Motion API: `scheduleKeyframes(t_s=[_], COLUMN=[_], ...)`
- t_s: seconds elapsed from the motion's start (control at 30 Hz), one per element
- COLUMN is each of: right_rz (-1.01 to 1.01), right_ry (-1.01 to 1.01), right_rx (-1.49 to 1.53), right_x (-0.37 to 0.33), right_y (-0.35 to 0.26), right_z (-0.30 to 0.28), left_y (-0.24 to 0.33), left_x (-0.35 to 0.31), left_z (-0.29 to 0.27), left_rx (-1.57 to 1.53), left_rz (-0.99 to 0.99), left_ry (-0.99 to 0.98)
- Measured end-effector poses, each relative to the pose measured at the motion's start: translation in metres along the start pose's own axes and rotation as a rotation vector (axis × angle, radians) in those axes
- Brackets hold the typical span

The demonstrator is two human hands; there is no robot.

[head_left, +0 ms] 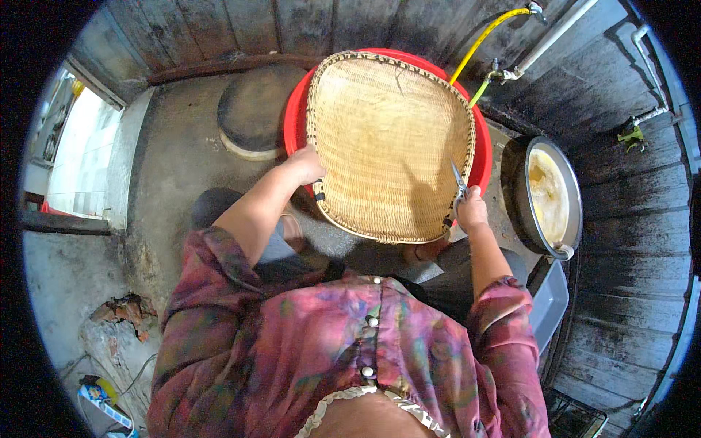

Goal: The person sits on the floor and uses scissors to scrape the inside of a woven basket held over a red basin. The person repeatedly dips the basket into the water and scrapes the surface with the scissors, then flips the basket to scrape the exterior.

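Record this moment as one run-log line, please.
left hand: holds basket by left rim | right hand: holds scissors near right rim | basket: over red tub | basin: right of tub

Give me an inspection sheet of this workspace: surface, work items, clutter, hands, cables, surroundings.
Surface: grey floor with darker patches.
Work items: woven basket over a red basin; scissors.
Clutter: round dark-topped object, left; metal basin with pale contents and grey tray, right.
Hands: left hand on the basket's left rim; right hand gripping the scissors.
Cables: thin dark line at lower left, perhaps a cord.
Surroundings: yellow hose at a wall tap; dark panelled walls.
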State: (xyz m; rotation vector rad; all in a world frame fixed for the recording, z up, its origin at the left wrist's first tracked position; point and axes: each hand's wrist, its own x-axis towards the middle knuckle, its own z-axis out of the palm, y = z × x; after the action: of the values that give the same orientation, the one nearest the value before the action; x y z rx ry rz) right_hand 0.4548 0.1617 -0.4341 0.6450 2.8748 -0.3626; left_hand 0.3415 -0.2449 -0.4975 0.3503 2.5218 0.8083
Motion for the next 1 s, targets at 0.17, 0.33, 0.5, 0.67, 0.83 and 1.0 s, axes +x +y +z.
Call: scheduleKeyframes(t_s=[0.17, 0.33, 0.5, 0.67, 0.83, 1.0], right_rz=[0.279, 0.330, 0.259, 0.297, 0.222, 0.189], right_ry=[-0.009, -0.097, -0.683, -0.750, -0.502, -0.367], right_rx=[0.115, 0.183, 1.022, 1.145, 1.100, 0.975], right_x=[-0.008, -0.011, -0.068, -0.097, -0.074, -0.051], right_y=[0.004, -0.022, -0.118, -0.222, -0.220, -0.208], right_z=[0.030, 0.060, 0.058, 0.021, 0.016, -0.001], left_y=[0.038, 0.061, 0.022, 0.008, -0.017, -0.062], left_x=[-0.065, -0.144, -0.131, -0.125, -0.092, -0.048], left_z=[0.024, 0.054, 0.057, 0.012, 0.002, -0.025], left_rx=[-0.643, -1.624, -1.660, -1.684, -1.709, -1.760], left_rz=[-0.184, -0.624, -0.634, -0.684, -0.632, -0.730], left_ry=[0.182, -0.097, -0.127, -0.022, 0.049, 0.381])
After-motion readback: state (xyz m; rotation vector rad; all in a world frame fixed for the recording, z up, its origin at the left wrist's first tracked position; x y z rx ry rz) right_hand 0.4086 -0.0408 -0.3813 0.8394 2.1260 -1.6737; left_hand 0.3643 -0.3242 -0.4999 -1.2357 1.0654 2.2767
